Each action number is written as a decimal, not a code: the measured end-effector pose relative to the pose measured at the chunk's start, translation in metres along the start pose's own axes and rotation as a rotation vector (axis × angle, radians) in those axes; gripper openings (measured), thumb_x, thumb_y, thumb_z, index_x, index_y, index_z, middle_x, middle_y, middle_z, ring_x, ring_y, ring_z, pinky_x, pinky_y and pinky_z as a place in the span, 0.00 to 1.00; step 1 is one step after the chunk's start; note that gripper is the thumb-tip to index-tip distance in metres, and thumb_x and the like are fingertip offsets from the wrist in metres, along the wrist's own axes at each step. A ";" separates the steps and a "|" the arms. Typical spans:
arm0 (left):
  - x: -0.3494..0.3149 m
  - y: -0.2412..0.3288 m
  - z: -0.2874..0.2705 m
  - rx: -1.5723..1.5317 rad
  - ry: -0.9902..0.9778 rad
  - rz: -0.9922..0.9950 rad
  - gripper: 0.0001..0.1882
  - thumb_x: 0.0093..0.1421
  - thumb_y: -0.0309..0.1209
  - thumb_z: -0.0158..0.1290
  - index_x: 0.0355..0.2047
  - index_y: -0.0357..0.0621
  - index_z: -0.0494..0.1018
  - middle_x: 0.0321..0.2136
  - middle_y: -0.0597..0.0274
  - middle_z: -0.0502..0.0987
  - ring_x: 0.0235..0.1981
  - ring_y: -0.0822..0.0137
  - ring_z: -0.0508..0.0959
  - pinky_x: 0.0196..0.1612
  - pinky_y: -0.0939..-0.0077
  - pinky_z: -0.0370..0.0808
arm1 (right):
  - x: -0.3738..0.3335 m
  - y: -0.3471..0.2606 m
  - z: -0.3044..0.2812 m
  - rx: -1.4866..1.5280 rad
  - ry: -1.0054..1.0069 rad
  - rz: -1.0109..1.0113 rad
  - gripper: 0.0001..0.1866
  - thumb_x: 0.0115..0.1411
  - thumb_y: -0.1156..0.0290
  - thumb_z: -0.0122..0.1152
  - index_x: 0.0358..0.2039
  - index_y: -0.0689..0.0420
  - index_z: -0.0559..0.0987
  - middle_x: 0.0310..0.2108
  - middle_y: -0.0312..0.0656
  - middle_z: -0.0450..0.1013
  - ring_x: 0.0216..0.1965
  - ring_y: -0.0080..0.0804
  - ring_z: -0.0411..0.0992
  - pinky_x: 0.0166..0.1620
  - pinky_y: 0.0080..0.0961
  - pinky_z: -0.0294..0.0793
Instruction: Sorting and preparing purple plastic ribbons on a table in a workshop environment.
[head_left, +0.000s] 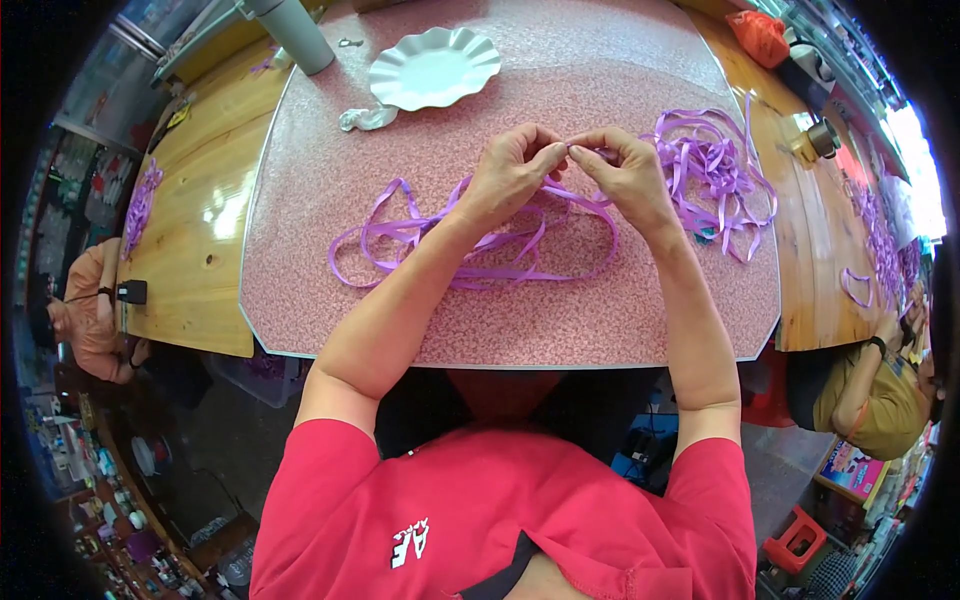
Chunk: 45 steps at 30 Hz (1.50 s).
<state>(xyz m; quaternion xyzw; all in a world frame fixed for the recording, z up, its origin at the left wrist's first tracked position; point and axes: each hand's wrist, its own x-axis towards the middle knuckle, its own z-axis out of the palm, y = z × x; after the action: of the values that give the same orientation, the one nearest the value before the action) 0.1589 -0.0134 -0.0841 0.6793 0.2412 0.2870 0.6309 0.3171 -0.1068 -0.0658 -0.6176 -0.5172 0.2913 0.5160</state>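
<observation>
Over the middle of the pink speckled table mat (300, 220), my left hand (515, 170) and my right hand (622, 172) meet almost fingertip to fingertip. Both pinch a length of purple ribbon (560, 274); the bit between the thumbs and forefingers is small and partly hidden by the fingers. Loose loops of that ribbon lie on the mat below my hands and under my left forearm. To the right of my right hand sits a tangled heap of purple ribbon (705, 165), with a little teal showing beneath its lower edge.
Beyond my hands stand a white scalloped plate (436, 68), a crumpled clear wrapper (368, 119) and a grey-green cylinder (295, 35). A metal cup (823, 138) and an orange bag (757, 38) are on the right wooden table. People sit at both sides, near more purple ribbon (141, 205).
</observation>
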 end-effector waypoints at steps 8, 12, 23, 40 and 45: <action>0.001 -0.004 -0.001 -0.035 -0.001 0.002 0.10 0.65 0.33 0.54 0.36 0.37 0.74 0.28 0.65 0.78 0.29 0.77 0.76 0.32 0.82 0.73 | 0.002 0.001 -0.002 -0.183 0.057 -0.049 0.06 0.58 0.73 0.66 0.35 0.60 0.81 0.25 0.28 0.72 0.28 0.11 0.65 0.29 0.12 0.64; 0.000 -0.002 0.000 -0.027 -0.002 -0.028 0.10 0.65 0.33 0.54 0.36 0.37 0.74 0.28 0.66 0.78 0.29 0.78 0.76 0.32 0.82 0.73 | -0.001 0.001 -0.003 -0.224 0.066 -0.104 0.06 0.57 0.73 0.67 0.35 0.59 0.81 0.25 0.26 0.70 0.27 0.11 0.63 0.29 0.13 0.63; 0.002 -0.001 -0.004 -0.045 -0.025 -0.003 0.10 0.66 0.33 0.53 0.35 0.37 0.74 0.28 0.66 0.77 0.30 0.78 0.75 0.34 0.82 0.73 | -0.003 -0.007 -0.001 -0.269 0.071 -0.245 0.07 0.55 0.76 0.66 0.36 0.58 0.82 0.33 0.34 0.76 0.35 0.19 0.71 0.36 0.18 0.70; 0.001 -0.003 -0.003 -0.045 0.021 0.005 0.11 0.65 0.33 0.53 0.33 0.37 0.73 0.26 0.66 0.77 0.28 0.77 0.75 0.31 0.82 0.72 | -0.002 -0.009 -0.002 -0.420 0.063 -0.322 0.09 0.55 0.74 0.68 0.38 0.54 0.84 0.23 0.34 0.69 0.26 0.21 0.66 0.30 0.20 0.65; 0.001 -0.004 -0.003 -0.021 0.033 -0.016 0.10 0.65 0.32 0.54 0.33 0.36 0.72 0.26 0.65 0.77 0.28 0.77 0.76 0.31 0.81 0.74 | -0.003 -0.008 0.001 -0.374 0.093 -0.305 0.08 0.56 0.75 0.67 0.37 0.57 0.84 0.25 0.33 0.72 0.27 0.17 0.67 0.29 0.18 0.65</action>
<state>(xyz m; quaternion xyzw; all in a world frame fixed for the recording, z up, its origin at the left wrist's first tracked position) 0.1583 -0.0103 -0.0874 0.6657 0.2541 0.2955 0.6363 0.3129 -0.1098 -0.0591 -0.6299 -0.6252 0.0803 0.4538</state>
